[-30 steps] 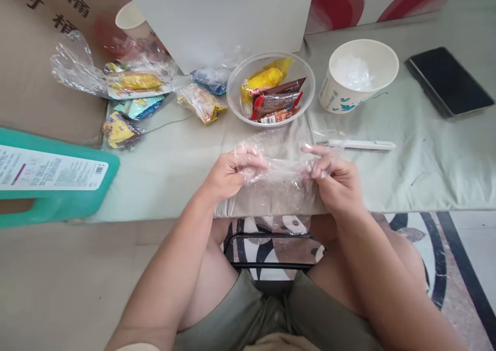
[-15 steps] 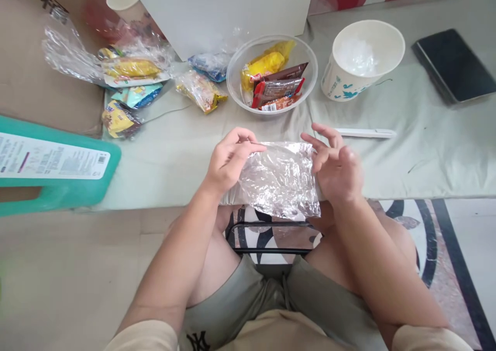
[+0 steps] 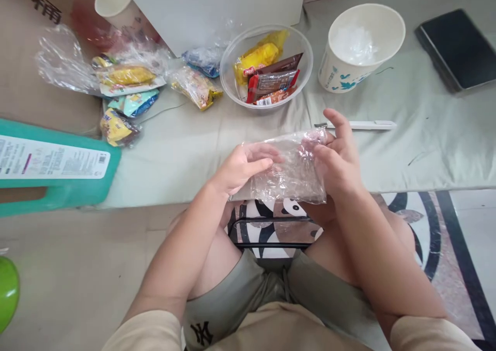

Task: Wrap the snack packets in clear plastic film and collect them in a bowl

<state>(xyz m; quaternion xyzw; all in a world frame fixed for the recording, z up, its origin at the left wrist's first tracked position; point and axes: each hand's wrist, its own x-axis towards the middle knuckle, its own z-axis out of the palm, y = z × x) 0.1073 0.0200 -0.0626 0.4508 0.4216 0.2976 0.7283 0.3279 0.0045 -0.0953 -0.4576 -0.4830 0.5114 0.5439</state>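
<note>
A clear plastic bag [image 3: 289,178] is stretched between my two hands above the front edge of the cloth-covered table. My left hand [image 3: 242,167] has its thumb on the near side of the bag, and its fingers show through the film behind or inside it; which, I cannot tell. My right hand [image 3: 341,159] pinches the upper right corner between thumb and fingers, with one finger pointing up. Just beyond that hand lies a white pen-like cutter [image 3: 374,125] with a dark tip. Nothing shows inside the bag.
Behind stand a clear round bowl [image 3: 228,85] of wrapped snacks and a paper cup [image 3: 329,74] holding crumpled clear plastic. A black phone-like device [image 3: 461,48] lies at right. Several wrapped snacks [image 3: 127,77] are piled at left, near a teal container [image 3: 83,185] and a cardboard box [image 3: 34,56].
My right hand has closed from spread fingers onto the bag's right corner. My left fingers have moved from pinching the top edge to lying behind or inside the film.
</note>
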